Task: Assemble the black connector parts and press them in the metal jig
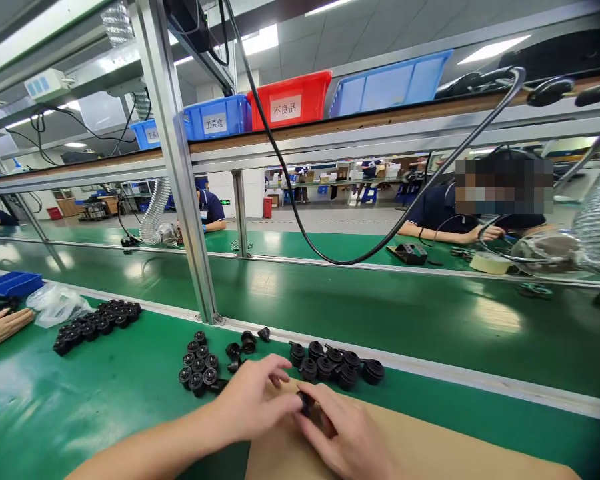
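Observation:
My right hand [347, 430] is closed around a small black plastic part [305, 402], mostly hidden by the fingers, over a brown cardboard sheet [410, 440]. My left hand [253, 400] is beside it, its thumb tip touching the part or very near it. The other left fingers are curled loosely and stand apart from the thumb. Just beyond my hands sits a group of black round parts with stepped tops [325, 367]. To the left stands a cluster of black cylindrical parts [199, 363], and a few loose black pieces [248, 342] lie between the groups.
A metal post [180, 167] rises from the bench edge under a shelf carrying blue bins [217, 119] and a red bin [293, 100]. A black cable [300, 227] hangs down ahead. At left are more black parts [97, 327], a plastic bag [60, 303] and another person's hand [5, 327].

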